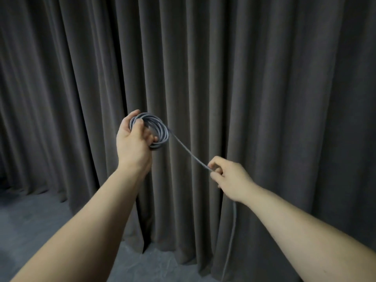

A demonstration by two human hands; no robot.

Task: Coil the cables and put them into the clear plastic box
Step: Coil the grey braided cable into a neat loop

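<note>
A grey braided cable (pixel 162 131) is wound into a small coil of several loops, held up in front of me. My left hand (pixel 133 141) grips the coil, thumb over the loops and fingers through them. One strand runs taut from the coil down and right to my right hand (pixel 227 176), which pinches it between thumb and fingers. Below that hand the loose cable tail (pixel 233 226) hangs down toward the floor. No clear plastic box is in view.
A dark grey pleated curtain (pixel 203 68) fills the background right behind the hands. Grey carpet floor (pixel 30 216) shows at the lower left and along the bottom.
</note>
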